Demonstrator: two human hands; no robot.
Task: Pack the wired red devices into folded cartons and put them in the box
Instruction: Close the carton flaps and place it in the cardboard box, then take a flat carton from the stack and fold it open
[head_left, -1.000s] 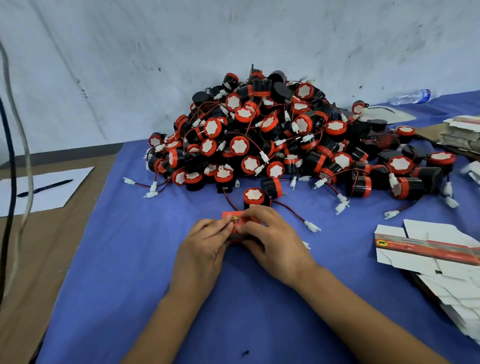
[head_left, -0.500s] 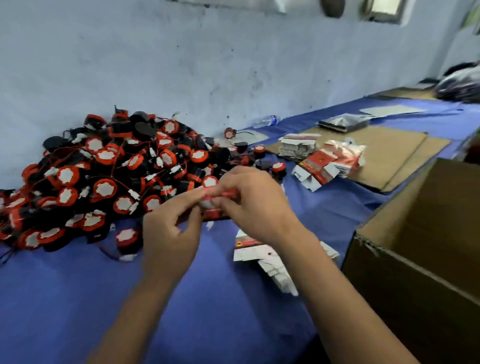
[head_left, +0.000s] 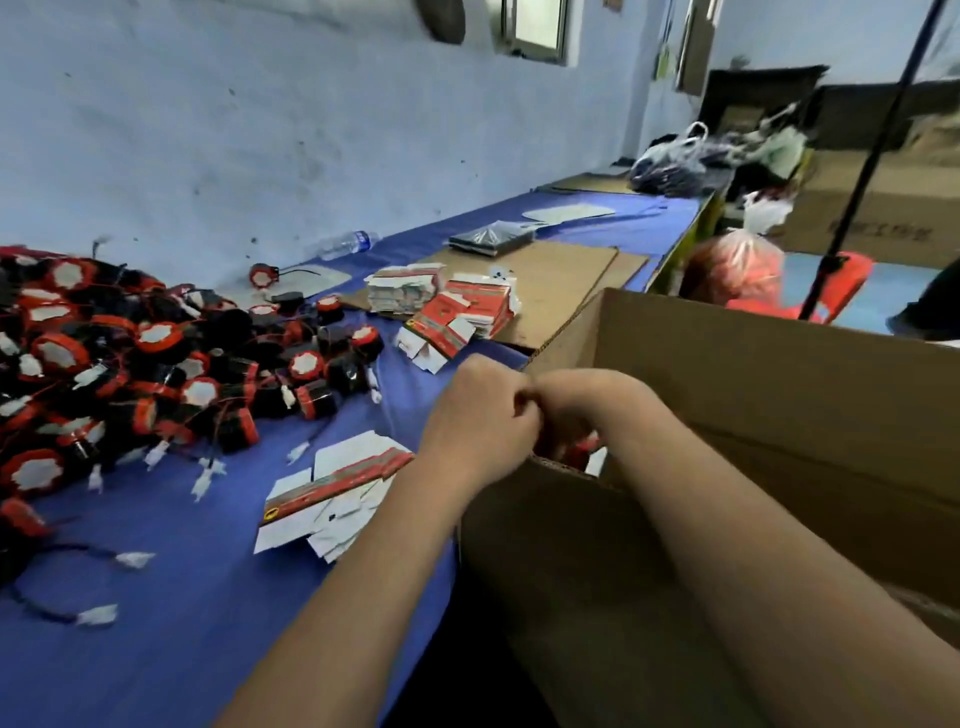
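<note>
I've swung both hands right since a moment ago; left hand (head_left: 480, 415) and right hand (head_left: 587, 410) clutch the carton (head_left: 584, 451) (mostly hidden) directly above the box (head_left: 779, 374) opening.

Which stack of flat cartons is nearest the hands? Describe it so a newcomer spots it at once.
Start at the big open cardboard box on the right. On the blue tablecloth just left of its near corner, beside the left hand, lies a fanned stack of flat cartons. Unlike the heaps farther back on brown cardboard, its top carton shows one long red strip.
</note>
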